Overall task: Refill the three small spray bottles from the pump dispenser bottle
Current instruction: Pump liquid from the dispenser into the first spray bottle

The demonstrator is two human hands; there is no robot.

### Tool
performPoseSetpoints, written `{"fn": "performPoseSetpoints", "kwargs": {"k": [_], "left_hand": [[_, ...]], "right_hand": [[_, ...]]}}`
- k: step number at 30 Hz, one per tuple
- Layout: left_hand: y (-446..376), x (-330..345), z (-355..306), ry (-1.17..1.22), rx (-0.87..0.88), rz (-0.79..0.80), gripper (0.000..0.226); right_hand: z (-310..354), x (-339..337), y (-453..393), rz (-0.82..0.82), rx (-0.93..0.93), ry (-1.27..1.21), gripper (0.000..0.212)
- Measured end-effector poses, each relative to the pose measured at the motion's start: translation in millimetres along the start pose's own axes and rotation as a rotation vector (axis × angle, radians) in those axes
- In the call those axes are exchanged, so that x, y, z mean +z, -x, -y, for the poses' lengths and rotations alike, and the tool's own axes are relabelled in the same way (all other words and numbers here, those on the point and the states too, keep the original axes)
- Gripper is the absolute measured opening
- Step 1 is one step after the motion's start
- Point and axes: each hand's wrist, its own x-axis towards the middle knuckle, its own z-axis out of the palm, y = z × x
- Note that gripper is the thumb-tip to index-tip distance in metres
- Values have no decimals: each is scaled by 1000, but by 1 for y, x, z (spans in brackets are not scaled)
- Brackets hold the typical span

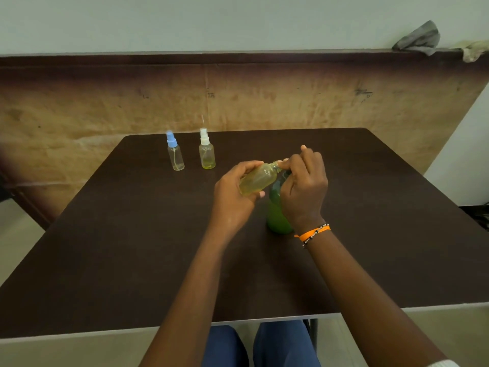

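Dark brown desk (132, 247), worn tan panel behind it, two rags on the ledge at top right: one grey rag (419, 39), one pale rag (475, 50).

Three small spray bottles counted. Two stand upright and capped near the far left edge, side by side but apart: a blue-capped bottle (175, 154), nearly clear, and a white-capped bottle (207, 151) with a little yellow liquid at its bottom.

The third, an uncapped bottle (258, 181), is tilted in my left hand (232, 197), neck up and to the right; grip curled round its body, thumb on the near side.

One green pump dispenser bottle (276, 210) stands mid-desk, just behind and below my hands. My right hand (304, 186) covers its top, so the pump head is mostly hidden. Fingers curled over it near the small bottle's neck; whether that grip truly holds the pump I cannot tell.

Orange band and beaded bracelet (315, 233) on my right wrist. Blue trousers (283, 345) below the desk edge.
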Motion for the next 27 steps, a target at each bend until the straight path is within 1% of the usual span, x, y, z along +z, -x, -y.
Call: {"fn": "performPoseSetpoints", "kwargs": {"k": [4,7,10,16,23,27], "left_hand": [[1,-3,-2,-5,15,11,55],[2,-2,-5,15,13,-1,55],[3,-2,-5,7,19,12,55],[3,0,-5,4,-13,18,55],[2,-2,-9,25,-18,18,54],[1,-1,-6,14,-10,13,54]], "right_hand": [[2,-3,-7,17,-27,-31,28],[5,-6,-13,37,27,-87,31],[6,-6,-6,17,67,-85,35],[-3,-1,1,0,-11,-14,26],[3,-1,-16,15,15,-84,29],[-2,-1,-8,6,-17,-35,27]]}}
